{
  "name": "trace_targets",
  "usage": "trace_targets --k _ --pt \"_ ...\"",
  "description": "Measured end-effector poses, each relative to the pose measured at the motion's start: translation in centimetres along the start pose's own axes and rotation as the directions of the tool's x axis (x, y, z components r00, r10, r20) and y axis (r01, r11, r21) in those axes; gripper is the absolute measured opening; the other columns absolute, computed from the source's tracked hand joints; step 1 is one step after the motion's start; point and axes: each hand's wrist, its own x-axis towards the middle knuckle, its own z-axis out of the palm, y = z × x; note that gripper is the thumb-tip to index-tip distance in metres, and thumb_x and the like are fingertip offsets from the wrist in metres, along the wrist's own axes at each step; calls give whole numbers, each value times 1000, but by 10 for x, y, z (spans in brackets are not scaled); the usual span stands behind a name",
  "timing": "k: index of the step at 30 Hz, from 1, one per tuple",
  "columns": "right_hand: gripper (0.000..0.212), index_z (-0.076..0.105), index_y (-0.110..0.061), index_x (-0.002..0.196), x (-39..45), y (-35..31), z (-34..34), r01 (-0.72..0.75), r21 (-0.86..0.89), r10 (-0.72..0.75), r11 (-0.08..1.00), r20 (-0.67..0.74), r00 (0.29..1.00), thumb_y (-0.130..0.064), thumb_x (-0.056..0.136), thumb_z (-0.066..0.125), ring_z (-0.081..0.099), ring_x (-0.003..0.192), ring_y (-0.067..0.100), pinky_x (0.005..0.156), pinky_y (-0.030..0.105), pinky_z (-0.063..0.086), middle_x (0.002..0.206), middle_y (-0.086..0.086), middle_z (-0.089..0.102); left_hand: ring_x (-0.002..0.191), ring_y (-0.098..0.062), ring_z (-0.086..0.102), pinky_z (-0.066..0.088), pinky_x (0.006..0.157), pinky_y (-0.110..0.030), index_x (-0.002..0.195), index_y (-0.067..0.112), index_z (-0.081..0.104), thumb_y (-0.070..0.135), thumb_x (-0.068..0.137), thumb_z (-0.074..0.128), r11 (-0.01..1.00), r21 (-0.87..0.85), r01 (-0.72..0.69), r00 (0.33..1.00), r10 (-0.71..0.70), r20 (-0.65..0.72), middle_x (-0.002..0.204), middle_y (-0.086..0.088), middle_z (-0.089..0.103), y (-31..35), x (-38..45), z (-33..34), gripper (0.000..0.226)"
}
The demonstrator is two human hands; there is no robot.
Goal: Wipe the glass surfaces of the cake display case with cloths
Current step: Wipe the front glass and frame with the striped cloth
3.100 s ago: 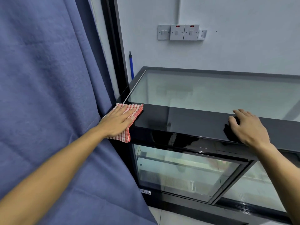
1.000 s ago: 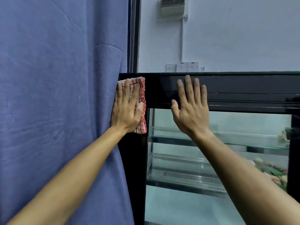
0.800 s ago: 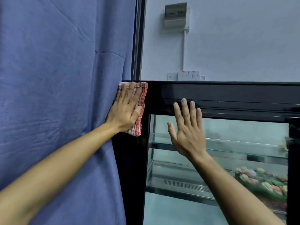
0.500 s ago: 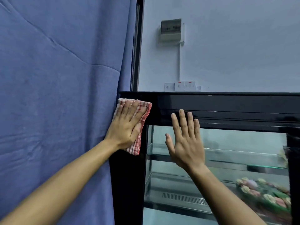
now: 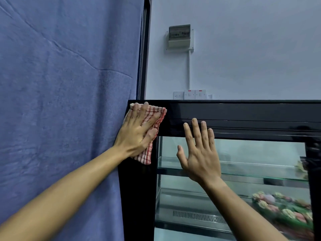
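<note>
1. While the left hand (image 5: 137, 133) presses the red-checked cloth (image 5: 152, 134) flat against the upper left corner of the display case (image 5: 243, 112), its fingers are spread and straight over the fabric, not curled round it.
2. Compared with three seconds ago, the view has dropped from above the case's top glass to level with its front: the cloth was then on the top left corner, and now it lies on the black front frame, just left of the front glass pane (image 5: 243, 153).
3. Over the last second the cloth has barely shifted on that corner, while the right hand (image 5: 199, 157) slid down from the black top rail, so that its palm now lies over the glass and only the fingertips reach the rail. Its fingers are straight and apart, holding nothing; whether the palm touches the pane I cannot tell.
4. My judgement: the top is dealt with and the front is only starting, with the whole pane yet to be wiped.
5. Folded into a rough oblong, the cloth has its long axis running nearly upright, tilted so the top leans right; its upper edge sits just below the case's top edge and its lower corner hangs past the wrist.
6. Touching the case's left side hangs a blue curtain (image 5: 60, 101); cakes (image 5: 281, 207) sit inside at lower right.
</note>
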Motion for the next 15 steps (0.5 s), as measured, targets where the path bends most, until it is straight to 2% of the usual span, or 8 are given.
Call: trace_targets --k 5,10,15 --pt "73 21 -14 164 -1 2 1 -3 3 3 1000 -7 1000 -47 102 38 7 159 35 128 55 15 172 14 11 157 -38 -16 -13 128 -47 164 34 19 48 107 30 996 8 91 992 -91 -82 174 -14 1 17 24 5 59" --pt "73 21 -14 164 -1 -1 2 -12 -4 12 1000 -5 1000 -47 101 38 6 159 36 128 56 14 172 15 11 159 -42 -11 -8 130 -47 164 39 18 44 106 32 988 -41 147 987 -149 -58 175 -10 -1 24 -13 12 60" --pt "73 23 -14 164 -1 -1 1 -15 -3 15 1000 -10 1000 -46 100 39 6 159 36 128 55 13 172 15 12 159 -40 -11 -4 130 -49 163 45 16 51 104 30 986 -39 165 986 -166 -33 175 -5 -2 16 5 6 60"
